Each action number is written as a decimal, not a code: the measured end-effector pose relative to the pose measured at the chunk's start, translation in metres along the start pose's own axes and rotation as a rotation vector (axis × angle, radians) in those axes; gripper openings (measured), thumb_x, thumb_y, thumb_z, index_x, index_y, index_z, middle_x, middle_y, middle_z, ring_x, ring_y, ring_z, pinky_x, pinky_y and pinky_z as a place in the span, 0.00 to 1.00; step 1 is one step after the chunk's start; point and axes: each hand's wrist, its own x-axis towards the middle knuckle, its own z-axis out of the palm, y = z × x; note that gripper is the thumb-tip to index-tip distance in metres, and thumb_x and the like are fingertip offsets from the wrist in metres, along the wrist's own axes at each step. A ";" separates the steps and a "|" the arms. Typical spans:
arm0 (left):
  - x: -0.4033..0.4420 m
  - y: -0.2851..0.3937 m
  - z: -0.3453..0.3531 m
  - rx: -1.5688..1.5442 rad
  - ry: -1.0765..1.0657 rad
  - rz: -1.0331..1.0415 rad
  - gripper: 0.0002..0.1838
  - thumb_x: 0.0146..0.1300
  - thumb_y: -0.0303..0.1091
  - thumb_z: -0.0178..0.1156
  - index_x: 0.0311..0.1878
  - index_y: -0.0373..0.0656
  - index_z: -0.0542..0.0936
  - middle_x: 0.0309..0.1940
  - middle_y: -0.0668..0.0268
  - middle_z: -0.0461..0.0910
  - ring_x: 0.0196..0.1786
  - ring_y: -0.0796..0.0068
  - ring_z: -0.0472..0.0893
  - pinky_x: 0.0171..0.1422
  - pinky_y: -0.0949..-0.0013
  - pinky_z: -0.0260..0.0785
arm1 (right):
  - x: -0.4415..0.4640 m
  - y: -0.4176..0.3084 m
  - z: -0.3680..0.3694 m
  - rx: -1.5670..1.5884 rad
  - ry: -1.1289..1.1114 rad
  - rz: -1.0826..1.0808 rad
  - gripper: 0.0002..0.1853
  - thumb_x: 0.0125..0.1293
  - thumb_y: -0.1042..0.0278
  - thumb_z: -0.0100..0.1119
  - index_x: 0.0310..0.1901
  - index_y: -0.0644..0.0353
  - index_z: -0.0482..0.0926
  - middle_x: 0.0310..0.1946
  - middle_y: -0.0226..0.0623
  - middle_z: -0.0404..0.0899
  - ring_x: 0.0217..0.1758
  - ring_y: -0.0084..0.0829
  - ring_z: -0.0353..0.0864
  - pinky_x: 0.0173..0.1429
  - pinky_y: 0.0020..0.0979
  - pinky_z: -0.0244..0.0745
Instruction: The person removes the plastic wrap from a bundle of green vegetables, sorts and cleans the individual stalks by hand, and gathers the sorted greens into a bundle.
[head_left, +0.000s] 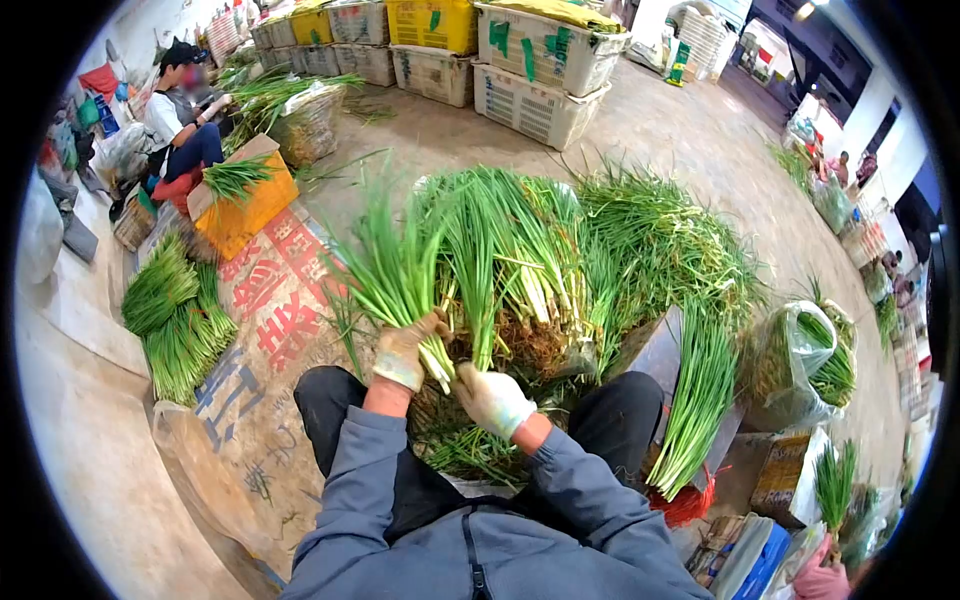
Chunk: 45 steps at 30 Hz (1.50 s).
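Observation:
My left hand, in a soiled light glove, is closed around a bunch of green chives. Their leaves fan upward and their pale stem ends stick out below the fist. Close beside it, my right hand, also gloved, is closed at the lower ends of a narrower bunch of chives; its fingertips are partly hidden. Just beyond both hands stands a thick heap of chives with matted brown roots. Loose green leaves lie between my knees.
A large leafy pile lies right of the heap. Neat chives rest by my right knee, and more bundles lie at left. An orange box, stacked crates and a plastic-lined basket surround me. A person sits at upper left.

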 end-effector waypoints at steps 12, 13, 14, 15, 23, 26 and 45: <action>-0.041 0.033 0.013 0.111 -0.080 0.028 0.20 0.57 0.23 0.71 0.53 0.32 0.79 0.41 0.58 0.84 0.34 0.67 0.85 0.37 0.65 0.80 | 0.033 -0.042 -0.101 -0.012 0.341 -0.214 0.09 0.66 0.64 0.65 0.46 0.55 0.84 0.35 0.43 0.83 0.35 0.47 0.84 0.40 0.42 0.80; -0.043 0.032 0.011 0.124 -0.074 0.008 0.20 0.56 0.21 0.70 0.52 0.32 0.79 0.40 0.58 0.84 0.34 0.66 0.85 0.37 0.65 0.80 | 0.043 -0.052 -0.102 0.025 0.397 -0.284 0.09 0.66 0.64 0.64 0.46 0.54 0.84 0.35 0.43 0.83 0.35 0.46 0.84 0.39 0.42 0.80; -0.044 0.028 0.009 0.097 -0.043 -0.043 0.21 0.54 0.19 0.70 0.52 0.33 0.79 0.39 0.58 0.84 0.34 0.64 0.85 0.38 0.64 0.81 | 0.055 -0.059 -0.099 -0.008 0.381 -0.286 0.10 0.66 0.62 0.64 0.46 0.55 0.84 0.35 0.44 0.83 0.36 0.47 0.84 0.40 0.43 0.80; -0.045 0.024 0.005 0.095 -0.041 -0.039 0.21 0.54 0.19 0.70 0.52 0.33 0.79 0.39 0.58 0.84 0.34 0.64 0.85 0.38 0.64 0.81 | 0.066 -0.063 -0.097 -0.041 0.363 -0.287 0.12 0.66 0.61 0.64 0.47 0.56 0.84 0.36 0.44 0.84 0.38 0.48 0.85 0.41 0.44 0.80; -0.043 0.020 -0.007 0.476 -0.066 0.079 0.29 0.48 0.17 0.75 0.56 0.35 0.79 0.46 0.59 0.85 0.44 0.67 0.85 0.46 0.64 0.83 | 0.115 -0.047 -0.090 -0.206 -0.070 -0.017 0.20 0.63 0.57 0.63 0.55 0.55 0.83 0.45 0.51 0.85 0.50 0.49 0.85 0.57 0.44 0.79; -0.039 0.024 -0.016 0.565 -0.105 0.063 0.29 0.48 0.16 0.74 0.56 0.34 0.79 0.48 0.58 0.85 0.44 0.67 0.85 0.47 0.64 0.82 | 0.115 -0.040 -0.102 0.087 0.014 0.008 0.15 0.67 0.62 0.60 0.50 0.59 0.86 0.45 0.46 0.87 0.48 0.45 0.87 0.58 0.40 0.79; -0.035 0.059 -0.034 -0.323 -0.226 -0.067 0.27 0.63 0.29 0.68 0.63 0.30 0.74 0.37 0.59 0.85 0.33 0.69 0.84 0.38 0.67 0.80 | -0.077 -0.054 -0.172 0.627 0.310 0.016 0.07 0.64 0.75 0.67 0.44 0.60 0.85 0.35 0.35 0.87 0.31 0.24 0.84 0.35 0.27 0.80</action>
